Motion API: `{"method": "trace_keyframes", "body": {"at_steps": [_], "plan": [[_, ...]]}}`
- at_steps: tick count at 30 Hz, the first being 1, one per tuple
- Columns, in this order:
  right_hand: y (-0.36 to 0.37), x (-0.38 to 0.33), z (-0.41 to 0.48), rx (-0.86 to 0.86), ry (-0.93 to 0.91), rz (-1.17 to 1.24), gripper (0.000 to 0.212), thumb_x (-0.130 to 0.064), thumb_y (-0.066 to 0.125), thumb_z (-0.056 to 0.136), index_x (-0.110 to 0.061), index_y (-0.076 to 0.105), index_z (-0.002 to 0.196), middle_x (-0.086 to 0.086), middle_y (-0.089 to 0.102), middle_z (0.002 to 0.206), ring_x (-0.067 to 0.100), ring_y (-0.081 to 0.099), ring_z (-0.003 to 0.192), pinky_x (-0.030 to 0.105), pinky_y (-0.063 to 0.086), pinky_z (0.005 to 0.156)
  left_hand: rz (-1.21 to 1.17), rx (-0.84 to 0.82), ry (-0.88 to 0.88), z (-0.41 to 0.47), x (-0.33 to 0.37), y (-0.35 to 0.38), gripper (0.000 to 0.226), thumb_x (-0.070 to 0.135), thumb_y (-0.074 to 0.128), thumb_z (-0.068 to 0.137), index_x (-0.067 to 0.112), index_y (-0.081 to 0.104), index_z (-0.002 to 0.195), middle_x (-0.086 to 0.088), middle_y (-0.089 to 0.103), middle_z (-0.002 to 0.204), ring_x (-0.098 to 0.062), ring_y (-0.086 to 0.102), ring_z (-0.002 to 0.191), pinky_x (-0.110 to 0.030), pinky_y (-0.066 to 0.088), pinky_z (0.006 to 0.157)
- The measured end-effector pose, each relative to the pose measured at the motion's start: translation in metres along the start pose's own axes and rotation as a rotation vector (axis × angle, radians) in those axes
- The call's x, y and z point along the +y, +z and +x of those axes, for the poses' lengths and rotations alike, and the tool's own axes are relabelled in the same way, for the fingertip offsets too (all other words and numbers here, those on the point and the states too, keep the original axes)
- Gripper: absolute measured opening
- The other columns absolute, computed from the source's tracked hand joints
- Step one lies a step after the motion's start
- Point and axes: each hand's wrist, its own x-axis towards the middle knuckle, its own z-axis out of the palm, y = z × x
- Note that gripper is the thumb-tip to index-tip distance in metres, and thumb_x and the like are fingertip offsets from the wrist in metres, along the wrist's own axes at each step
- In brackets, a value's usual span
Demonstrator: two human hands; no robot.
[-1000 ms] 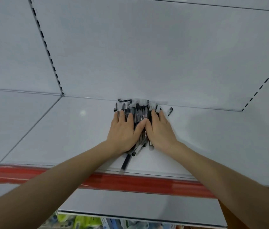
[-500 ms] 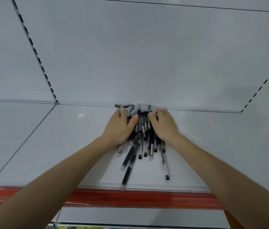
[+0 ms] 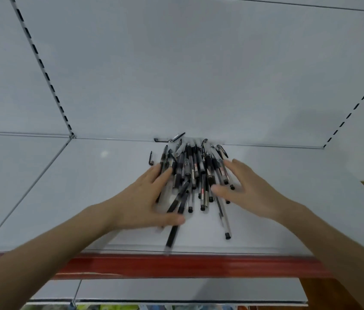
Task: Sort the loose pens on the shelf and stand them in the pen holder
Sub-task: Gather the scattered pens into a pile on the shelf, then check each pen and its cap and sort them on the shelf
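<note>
A heap of loose pens (image 3: 193, 171), too many and too tangled to count, lies at the back of a white shelf (image 3: 64, 198), against the pale back panel (image 3: 176, 74). Two bare hands flank it: the left hand (image 3: 152, 198) lies flat on the heap's left side, fingers straight and spread, gripping nothing; the right hand (image 3: 248, 191) is likewise unclenched at the right side, its thumb by the pens. One dark pen (image 3: 171, 237) reaches almost to the shelf's red front strip (image 3: 199, 265). Two slotted uprights (image 3: 42, 70) frame the bay, with a lower shelf (image 3: 176, 289) beneath.
</note>
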Motion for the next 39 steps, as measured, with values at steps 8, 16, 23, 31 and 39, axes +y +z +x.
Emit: {"method": "trace_keyframes", "body": {"at_steps": [8, 16, 23, 31, 39], "plan": [[0.025, -0.005, -0.008, -0.025, 0.002, -0.219, 0.097, -0.075, 0.028, 0.07, -0.026, -0.004, 0.148, -0.003, -0.012, 0.157, 0.01, -0.01, 0.144, 0.03, 0.002, 0.117, 0.111, 0.058, -0.081, 0.01, 0.019, 0.015, 0.105, 0.08, 0.026, 0.07, 0.018, -0.013, 0.146, -0.008, -0.02, 0.154, -0.018, -0.02, 0.142, -0.032, -0.007, 0.115], [0.013, -0.008, -0.012, 0.217, -0.015, -0.04, 0.056, -0.047, 0.047, 0.089, -0.024, 0.036, 0.139, -0.005, 0.027, 0.151, 0.007, 0.025, 0.137, 0.017, 0.018, 0.104, -0.099, 0.216, -0.001, -0.003, 0.01, -0.003, 0.074, 0.057, 0.041, 0.087, 0.016, 0.021, 0.146, -0.004, 0.011, 0.157, -0.012, 0.007, 0.144, -0.023, 0.012, 0.113], [0.018, -0.027, -0.013, 0.306, -0.169, -0.047, 0.012, -0.029, 0.055, 0.089, -0.023, 0.065, 0.091, -0.01, 0.062, 0.087, 0.004, 0.056, 0.085, 0.014, 0.042, 0.076, -0.09, 0.352, -0.167, -0.011, -0.022, -0.022, 0.041, 0.037, 0.051, 0.09, 0.014, 0.055, 0.124, -0.005, 0.059, 0.124, -0.016, 0.053, 0.105, -0.021, 0.035, 0.088], [0.033, -0.053, 0.008, 0.26, -0.27, -0.136, 0.016, -0.029, 0.054, 0.09, -0.019, 0.066, 0.093, -0.015, 0.055, 0.077, 0.003, 0.052, 0.075, 0.025, 0.045, 0.072, -0.127, 0.446, -0.221, 0.004, -0.044, -0.03, 0.025, 0.025, 0.053, 0.091, 0.008, 0.062, 0.107, -0.008, 0.066, 0.102, -0.022, 0.058, 0.093, -0.023, 0.037, 0.076], [0.022, -0.061, 0.039, 0.293, -0.268, -0.155, 0.018, -0.027, 0.057, 0.089, -0.015, 0.066, 0.097, -0.002, 0.064, 0.092, 0.013, 0.057, 0.086, 0.032, 0.048, 0.08, -0.093, 0.432, -0.333, 0.044, -0.038, -0.033, 0.037, 0.04, 0.053, 0.088, 0.012, 0.059, 0.111, -0.007, 0.063, 0.105, -0.024, 0.055, 0.096, -0.029, 0.042, 0.077]]}}
